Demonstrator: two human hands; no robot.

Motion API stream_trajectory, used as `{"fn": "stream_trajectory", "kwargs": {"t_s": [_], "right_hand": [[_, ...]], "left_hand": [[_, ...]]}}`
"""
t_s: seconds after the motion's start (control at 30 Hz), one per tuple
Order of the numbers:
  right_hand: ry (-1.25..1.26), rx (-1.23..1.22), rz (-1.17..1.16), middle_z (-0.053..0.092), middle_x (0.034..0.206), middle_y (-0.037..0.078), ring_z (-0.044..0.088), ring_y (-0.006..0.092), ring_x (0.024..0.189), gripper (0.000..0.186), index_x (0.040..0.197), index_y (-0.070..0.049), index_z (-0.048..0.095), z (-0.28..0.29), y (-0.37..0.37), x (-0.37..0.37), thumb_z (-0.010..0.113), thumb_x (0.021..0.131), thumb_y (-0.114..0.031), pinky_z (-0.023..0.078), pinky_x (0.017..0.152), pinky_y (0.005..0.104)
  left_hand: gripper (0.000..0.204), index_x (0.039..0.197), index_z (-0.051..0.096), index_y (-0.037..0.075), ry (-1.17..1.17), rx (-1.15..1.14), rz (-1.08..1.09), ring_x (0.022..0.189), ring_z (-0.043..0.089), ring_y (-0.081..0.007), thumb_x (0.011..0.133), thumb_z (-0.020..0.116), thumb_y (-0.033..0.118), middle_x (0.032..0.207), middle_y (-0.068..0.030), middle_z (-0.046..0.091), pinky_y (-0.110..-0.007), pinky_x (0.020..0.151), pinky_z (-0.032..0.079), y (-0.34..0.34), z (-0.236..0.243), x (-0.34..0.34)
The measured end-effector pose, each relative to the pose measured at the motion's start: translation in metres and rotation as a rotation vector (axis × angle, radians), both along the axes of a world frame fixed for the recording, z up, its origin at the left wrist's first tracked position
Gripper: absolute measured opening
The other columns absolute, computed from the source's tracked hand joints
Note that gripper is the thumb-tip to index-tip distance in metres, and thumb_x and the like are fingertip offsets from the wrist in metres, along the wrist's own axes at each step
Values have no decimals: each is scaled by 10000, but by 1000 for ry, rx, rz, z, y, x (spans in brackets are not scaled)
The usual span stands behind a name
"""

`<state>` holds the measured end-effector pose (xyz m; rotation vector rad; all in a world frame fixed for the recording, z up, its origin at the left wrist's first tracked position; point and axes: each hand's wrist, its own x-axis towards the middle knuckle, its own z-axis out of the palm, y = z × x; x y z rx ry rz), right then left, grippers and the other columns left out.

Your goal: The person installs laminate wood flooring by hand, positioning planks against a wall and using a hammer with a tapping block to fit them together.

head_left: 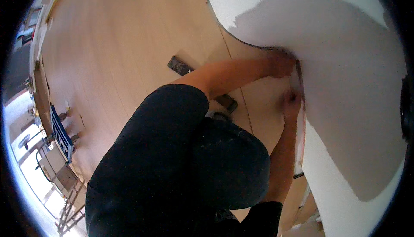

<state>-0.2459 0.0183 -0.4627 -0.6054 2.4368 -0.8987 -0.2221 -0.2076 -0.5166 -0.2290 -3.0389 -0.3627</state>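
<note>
My left hand [282, 63] reaches down to where the wood-look floor [120, 42] meets the white wall [353, 103]. Shadow falls over it and its fingers are hidden against the wall's foot, beside a narrow dark strip [298, 67]. Whether it grips this strip I cannot tell. Just nearer to me, my right hand [292, 101] is slightly blurred, its fingers curled in close to the wall. What they hold, if anything, does not show. Under my left forearm a dark, flat, bar-like thing [179, 65] lies slantwise on the floor, its middle covered by the arm.
My bent knee [233, 163] in black cloth fills the lower middle. A thin reddish line [303, 140] follows the wall's foot. Far left are a blue frame-like object [61, 133] and a metal-framed chair [58, 168]. A dark seam [246, 103] crosses the floor near my hands.
</note>
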Motion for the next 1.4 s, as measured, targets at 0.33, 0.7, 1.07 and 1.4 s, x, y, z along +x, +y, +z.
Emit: {"fn": "stream_trajectory", "kwargs": {"t_s": [0.33,0.7,1.07,1.4], "right_hand": [[-161,-139,-134,684,898,114,620,232,816,348,1193,13,675,-51,52,-27,715,894,-161,507,775,384],[440,287,-93,492,1456,291,444,471,1365,525,1433,49,489,-1,114,77,623,979,-178,409,1136,523],[421,524,-362,344,1621,234,293,385,1513,558,1501,82,424,8,199,173,393,1087,-291,225,1256,476],[389,495,-458,426,1565,251,368,422,1461,540,1472,56,474,9,194,175,468,1022,-242,266,1235,509]], "left_hand": [[254,953,790,99,-274,5,-150,1251,575,-294,902,631,292,1182,-90,659,-475,953,554,11,47,-12],[594,1479,520,110,93,65,-47,1498,339,-289,971,549,417,1560,-101,458,-499,1245,232,15,28,131],[611,1458,525,102,-8,184,-140,1521,306,-306,920,630,371,1597,-126,408,-513,1261,209,10,36,174],[559,1359,600,82,39,214,-156,1464,397,-336,853,693,300,1491,-143,514,-525,1233,259,0,48,169]]}}
